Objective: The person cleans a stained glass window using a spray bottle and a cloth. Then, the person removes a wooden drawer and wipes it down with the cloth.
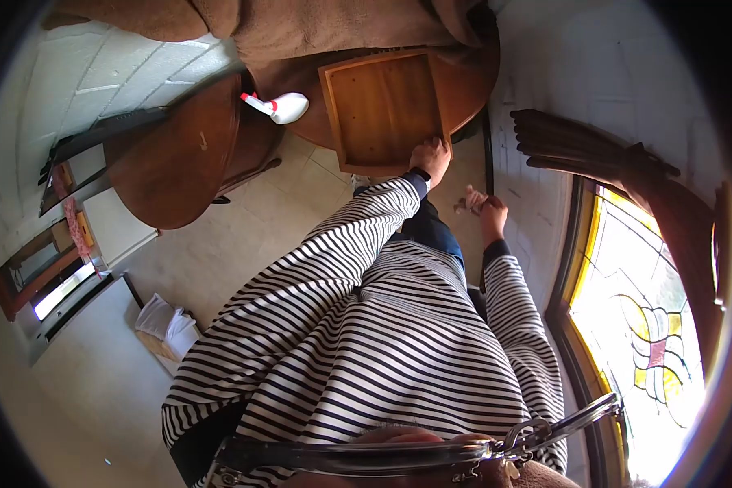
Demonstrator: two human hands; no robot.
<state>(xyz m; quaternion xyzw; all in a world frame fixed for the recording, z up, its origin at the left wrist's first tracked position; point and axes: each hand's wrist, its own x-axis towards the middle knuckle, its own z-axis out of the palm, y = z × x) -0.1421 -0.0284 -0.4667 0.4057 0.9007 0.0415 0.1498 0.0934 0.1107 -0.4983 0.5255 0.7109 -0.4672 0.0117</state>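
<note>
A shallow wooden tray (386,110) with raised sides rests at the near edge of a round wooden table (466,89), tilted and partly over its rim. My left hand (431,160) is closed around the tray's near right corner. Lower and to the right, my right hand (493,218) is closed on a crumpled, pale pinkish cloth (470,200), which hangs beside the wall, apart from the tray. To the left of the tray is a white spray bottle (289,108) with a red collar and a red nozzle tip.
A brown cloth (325,28) covers the table's far part. At left is a dark wooden chair (171,154). Further back stands a box with white papers (164,321). On my right are a wall, a tied brown curtain (594,150) and a stained-glass window (655,325).
</note>
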